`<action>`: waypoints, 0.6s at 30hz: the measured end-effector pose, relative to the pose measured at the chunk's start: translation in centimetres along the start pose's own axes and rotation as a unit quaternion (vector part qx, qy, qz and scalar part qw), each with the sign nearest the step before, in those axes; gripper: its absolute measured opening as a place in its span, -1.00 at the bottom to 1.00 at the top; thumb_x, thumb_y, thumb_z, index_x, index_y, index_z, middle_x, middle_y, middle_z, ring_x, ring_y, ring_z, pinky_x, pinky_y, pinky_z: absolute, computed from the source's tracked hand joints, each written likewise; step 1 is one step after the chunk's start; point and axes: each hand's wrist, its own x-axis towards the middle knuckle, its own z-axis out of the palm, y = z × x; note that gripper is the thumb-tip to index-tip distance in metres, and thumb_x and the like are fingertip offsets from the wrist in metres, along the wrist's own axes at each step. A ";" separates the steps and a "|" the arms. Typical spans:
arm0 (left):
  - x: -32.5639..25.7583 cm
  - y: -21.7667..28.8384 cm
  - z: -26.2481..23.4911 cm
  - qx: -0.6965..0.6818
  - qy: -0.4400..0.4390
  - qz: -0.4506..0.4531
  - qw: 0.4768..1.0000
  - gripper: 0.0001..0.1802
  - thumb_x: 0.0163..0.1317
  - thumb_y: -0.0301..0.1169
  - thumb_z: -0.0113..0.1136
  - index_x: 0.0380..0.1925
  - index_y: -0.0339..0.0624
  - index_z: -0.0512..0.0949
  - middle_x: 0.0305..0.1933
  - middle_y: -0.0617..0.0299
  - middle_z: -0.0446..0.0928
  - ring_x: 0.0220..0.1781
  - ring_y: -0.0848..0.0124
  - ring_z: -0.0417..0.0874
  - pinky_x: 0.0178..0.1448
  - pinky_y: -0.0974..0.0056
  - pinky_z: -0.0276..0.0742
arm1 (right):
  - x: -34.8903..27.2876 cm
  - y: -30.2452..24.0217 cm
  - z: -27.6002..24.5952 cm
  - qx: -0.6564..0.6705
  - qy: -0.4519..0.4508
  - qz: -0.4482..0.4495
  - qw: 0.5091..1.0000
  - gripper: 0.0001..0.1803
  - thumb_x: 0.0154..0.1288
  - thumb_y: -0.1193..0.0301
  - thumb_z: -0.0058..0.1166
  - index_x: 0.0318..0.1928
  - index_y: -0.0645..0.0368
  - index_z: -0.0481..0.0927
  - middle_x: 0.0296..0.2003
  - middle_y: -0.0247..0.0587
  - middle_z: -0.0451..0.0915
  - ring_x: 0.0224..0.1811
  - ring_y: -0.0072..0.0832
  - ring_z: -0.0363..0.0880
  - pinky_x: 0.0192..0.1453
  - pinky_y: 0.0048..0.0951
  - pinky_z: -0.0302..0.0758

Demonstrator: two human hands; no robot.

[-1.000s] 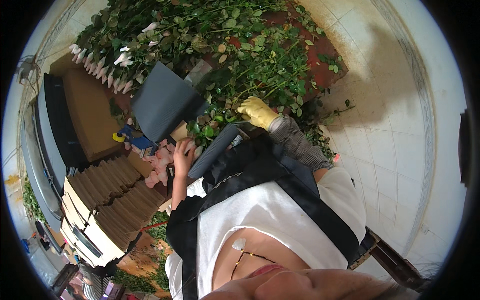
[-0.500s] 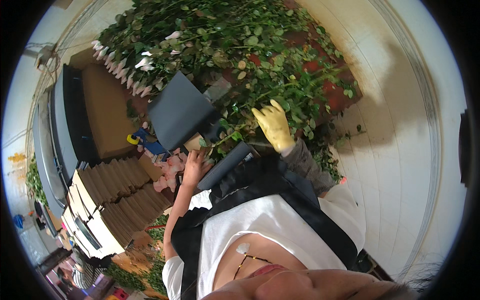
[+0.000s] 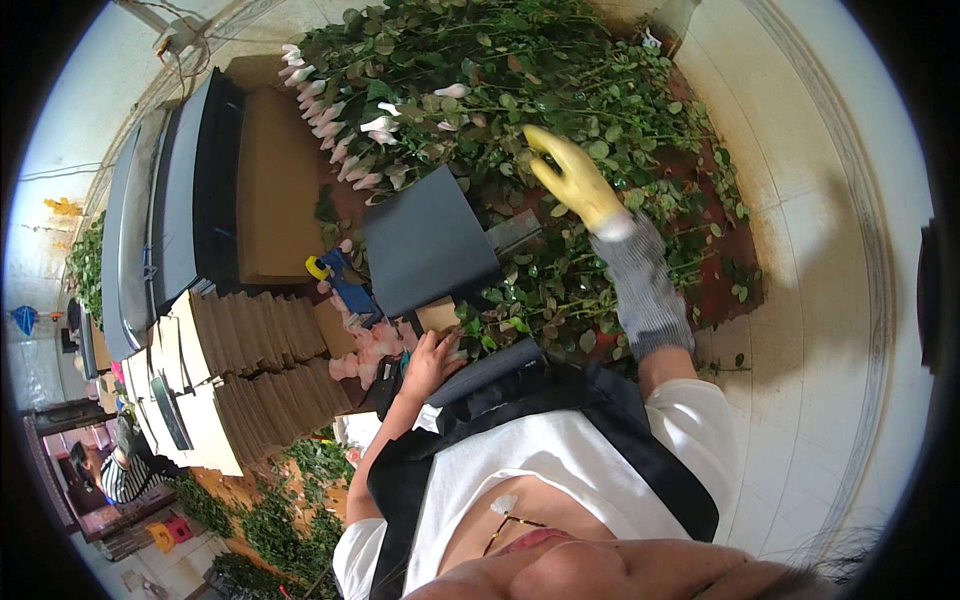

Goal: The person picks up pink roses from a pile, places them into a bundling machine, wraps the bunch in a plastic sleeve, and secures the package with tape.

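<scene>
Showing a wide heap of roses (image 3: 450, 50), resting on a reddish surface (image 3: 350, 215) in front of the body, with many thin green stems and dense leaves, some looking dark and dull, some shining brightly. Having at the left end a slanting row of pale pink rose heads (image 3: 328, 130), narrow and mostly closed, with whiter blooms (image 3: 380, 127) lying among the leaves.

Holding the right hand (image 3: 580, 185), in a yellow glove, above the heap, with thumb and fingers standing well apart and nothing showing between them; not being able to tell about touching the leaves below. Keeping the bare left hand (image 3: 432, 362) low, just beside a brown cardboard piece (image 3: 438, 316) and a dark padded edge (image 3: 488, 372), with fingers bending; not being able to tell how far opening, or if gripping something, the underside hiding from view.

Covering a part of the stems with a dark grey panel (image 3: 430, 240). Losing the far stems at the upper border. Seeing pink petals (image 3: 375, 350) near the left hand, too crowded for counting. Making out only poorly a person (image 3: 125, 478) in stripes, at far lower left.
</scene>
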 end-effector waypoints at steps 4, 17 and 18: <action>0.6 0.4 -0.8 0.021 -0.019 0.006 1.000 -0.23 0.11 -0.23 0.49 0.32 -0.21 0.46 -0.02 0.00 0.42 0.06 0.00 0.54 0.14 0.03 0.56 | 10.6 7.2 3.4 -0.396 0.167 -0.097 0.898 -0.55 0.32 0.42 0.19 0.22 0.16 0.58 0.28 0.05 0.52 0.29 -0.05 0.47 0.41 -0.07 0.38; 0.4 0.7 -0.4 -0.015 0.019 -0.001 1.000 -0.25 0.06 -0.27 0.53 0.29 -0.15 0.50 0.02 -0.01 0.45 0.07 -0.05 0.54 0.16 0.01 0.56 | 8.3 8.8 2.2 -0.264 0.030 0.016 0.964 -0.61 0.39 0.29 0.16 0.16 0.17 0.63 0.02 0.00 0.71 0.07 -0.05 0.64 0.21 -0.08 0.53; 0.5 0.3 0.0 -0.022 0.036 0.013 0.999 -0.24 0.06 -0.29 0.53 0.30 -0.14 0.50 0.04 -0.02 0.46 0.08 -0.06 0.54 0.16 0.00 0.56 | 8.6 8.3 2.7 -0.247 0.079 -0.037 0.965 -0.59 0.37 0.29 0.18 0.16 0.18 0.63 0.01 0.00 0.71 0.07 -0.05 0.64 0.21 -0.07 0.52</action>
